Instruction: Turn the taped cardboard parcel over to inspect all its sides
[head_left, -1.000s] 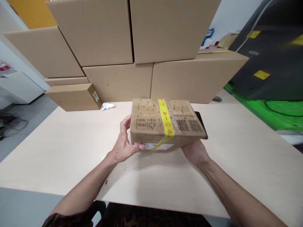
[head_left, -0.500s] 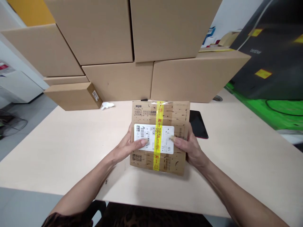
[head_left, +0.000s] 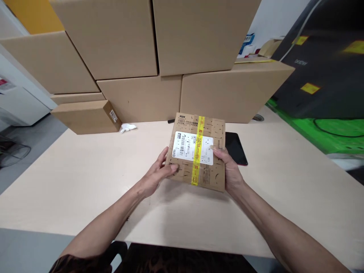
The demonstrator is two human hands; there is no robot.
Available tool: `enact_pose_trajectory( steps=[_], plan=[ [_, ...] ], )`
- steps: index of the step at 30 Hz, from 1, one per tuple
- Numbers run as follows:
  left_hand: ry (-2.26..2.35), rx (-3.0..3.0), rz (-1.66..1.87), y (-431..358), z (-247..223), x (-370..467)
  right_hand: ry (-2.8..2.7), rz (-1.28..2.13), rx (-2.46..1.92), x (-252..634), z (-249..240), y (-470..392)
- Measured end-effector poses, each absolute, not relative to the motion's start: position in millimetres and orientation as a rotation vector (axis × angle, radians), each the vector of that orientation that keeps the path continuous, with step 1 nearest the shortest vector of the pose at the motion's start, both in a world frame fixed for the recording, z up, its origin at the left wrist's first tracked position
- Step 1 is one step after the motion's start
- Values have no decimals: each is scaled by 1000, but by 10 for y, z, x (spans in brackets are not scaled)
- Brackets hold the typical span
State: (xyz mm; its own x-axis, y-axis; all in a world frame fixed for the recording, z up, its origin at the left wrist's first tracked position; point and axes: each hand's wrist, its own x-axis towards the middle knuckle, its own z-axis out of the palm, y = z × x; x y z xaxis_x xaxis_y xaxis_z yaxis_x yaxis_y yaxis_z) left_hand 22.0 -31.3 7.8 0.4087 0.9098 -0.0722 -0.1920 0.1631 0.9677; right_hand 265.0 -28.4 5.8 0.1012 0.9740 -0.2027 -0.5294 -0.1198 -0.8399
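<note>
Between my two hands is a flat brown cardboard parcel (head_left: 184, 175), held tilted above the table. A white shipping label (head_left: 182, 148) and a strip of yellow tape with red print (head_left: 196, 167) cross its face. My left hand (head_left: 156, 172) grips the lower left edge, thumb on top and fingers partly hidden beneath. My right hand (head_left: 230, 168) clasps the right edge, its thumb lying at the label's right end. Just behind the right hand lies a black tablet (head_left: 237, 148), partly covered by the parcel.
Large cardboard boxes (head_left: 139, 98) are stacked along the back of the pale table (head_left: 93, 182). A smaller carton (head_left: 82, 118) stands at the back left beside a crumpled white tissue (head_left: 128, 127). A small black object (head_left: 171, 121) lies behind the parcel. Dark equipment (head_left: 318, 76) stands at the right above green material.
The parcel has moved slightly up and away from me and turned a little clockwise. My left hand now holds it nearer the bottom corner, its thumb off the label.
</note>
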Motion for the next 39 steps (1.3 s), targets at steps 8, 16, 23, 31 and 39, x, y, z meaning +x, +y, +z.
enact_pose_trajectory(
  steps=[8, 16, 23, 31, 39],
  plan=[
    [973, 949, 1008, -209, 200, 145, -588, 1490, -999, 2634, 47, -259],
    [879, 824, 1052, -335, 156, 308, -627, 1386, -940, 2473, -73, -321],
    [864, 1107, 1306, -119, 204, 80, -754, 1252, -901, 2709, -43, -225],
    [993, 1373, 1142, -20, -10, -33, -902, 1080, -1024, 2800, -89, -90],
    [986, 1418, 1311, 10, -48, 29, -776, 1043, -896, 2758, -61, -90]
  ],
)
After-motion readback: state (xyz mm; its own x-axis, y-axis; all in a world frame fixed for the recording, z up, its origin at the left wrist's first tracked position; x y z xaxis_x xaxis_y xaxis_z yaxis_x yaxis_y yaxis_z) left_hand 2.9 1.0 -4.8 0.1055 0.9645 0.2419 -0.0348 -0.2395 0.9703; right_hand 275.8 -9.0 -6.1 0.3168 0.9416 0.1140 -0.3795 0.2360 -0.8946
